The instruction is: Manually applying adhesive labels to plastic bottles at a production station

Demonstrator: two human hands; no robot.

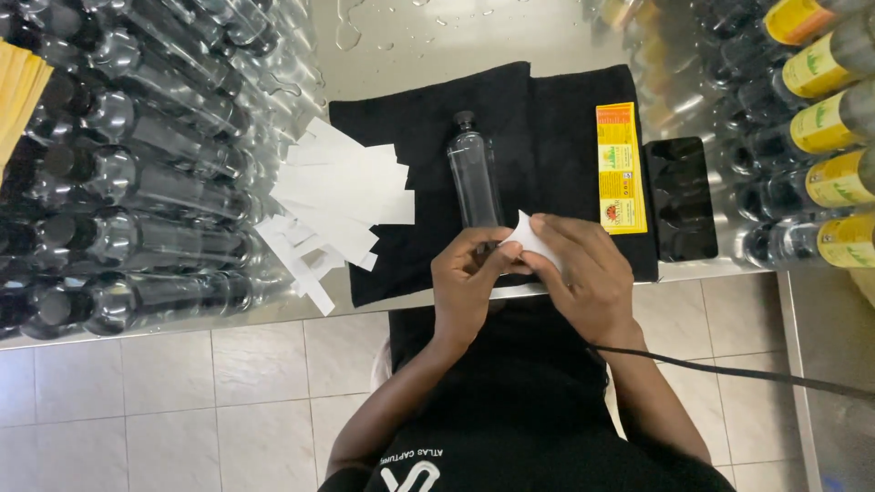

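While pinched between both sets of fingertips, small white paper strip (529,235) sits curled at near edge of black cloth mat (565,109), just beside base of clear plastic bottle with black cap (475,178) lying flat. Left hand (467,278) closed on strip's left end, right hand (583,273) on its right. Risks, by judgement: strip tearing or folding onto itself under uneven pull; bottle rolling sideways; water droplets on steel table (510,32) wetting scattered white backing strips (337,200) or yellow-orange label (621,169).
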